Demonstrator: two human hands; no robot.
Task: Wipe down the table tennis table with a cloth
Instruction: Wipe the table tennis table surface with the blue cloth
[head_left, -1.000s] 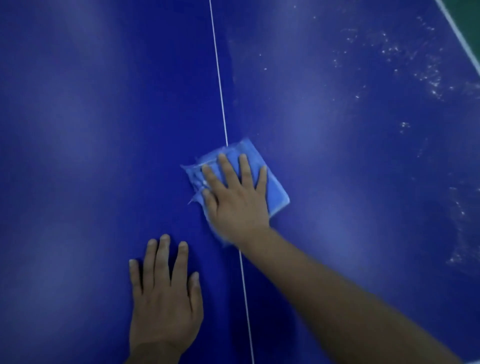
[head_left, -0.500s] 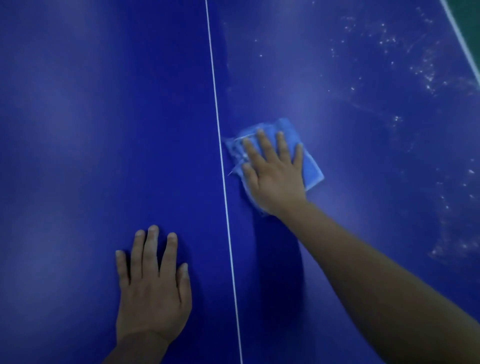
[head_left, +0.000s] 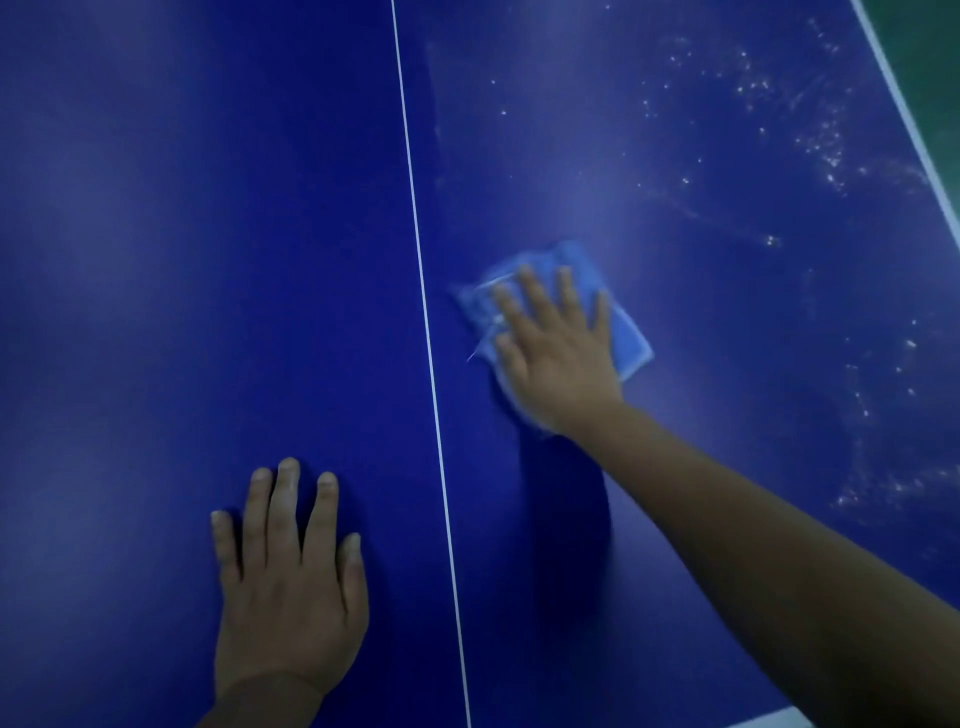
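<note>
One folded blue cloth (head_left: 618, 317) lies flat on the blue worktop (head_left: 208, 234), just right of the white centre line (head_left: 421, 291) and apart from it. My right hand (head_left: 558, 353) presses down on it with fingers straight and spread, palm covering most of the fabric; nothing is gripped, only pushed. My left hand (head_left: 288, 587) rests flat on the worktop on the other side of the line, fingers relaxed and holding nothing, bracing my weight, I judge.

Further right, white specks and smears (head_left: 821, 150) dot the surface toward the white edge stripe (head_left: 904, 109), so that part looks not yet wiped.

I see two risks. Because the cloth is only pinned by a flat palm, a fast stroke could let it bunch or slide out from under my hand. And reaching for the far specks shifts load onto the left hand, which could slip on the smooth surface.
</note>
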